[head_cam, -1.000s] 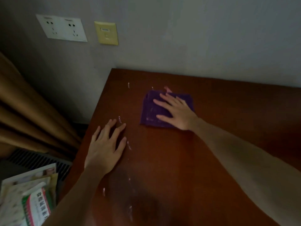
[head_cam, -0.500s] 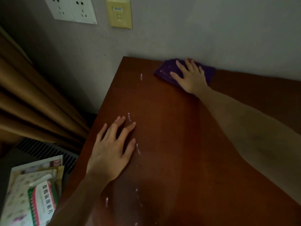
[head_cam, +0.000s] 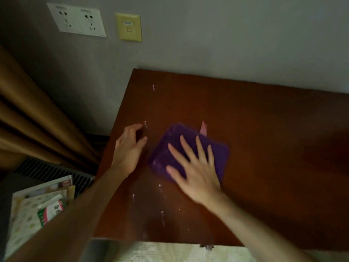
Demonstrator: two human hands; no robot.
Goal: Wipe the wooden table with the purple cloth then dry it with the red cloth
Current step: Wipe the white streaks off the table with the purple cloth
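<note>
A folded purple cloth [head_cam: 166, 148] lies on the left half of the reddish-brown wooden table [head_cam: 264, 133]. My right hand [head_cam: 194, 169] presses flat on the cloth with its fingers spread. A small pink tag [head_cam: 203, 128] sticks out at the cloth's far edge. My left hand [head_cam: 128, 148] rests on the table near its left edge, just left of the cloth, fingers loosely bent and holding nothing. White streaks [head_cam: 161, 188] mark the wood near both hands. No red cloth is in view.
The table's far edge meets a grey wall with a white socket plate [head_cam: 77, 20] and a yellow plate [head_cam: 129, 27]. Brown curtains [head_cam: 28, 118] hang at the left. Below them stands a bag of papers and packets [head_cam: 37, 208]. A pale patterned surface [head_cam: 170, 252] lies under the table's near edge.
My right hand has pulled the purple cloth back from the far edge by the wall toward me, to beside my left hand. My left hand's fingers have bent a little.
</note>
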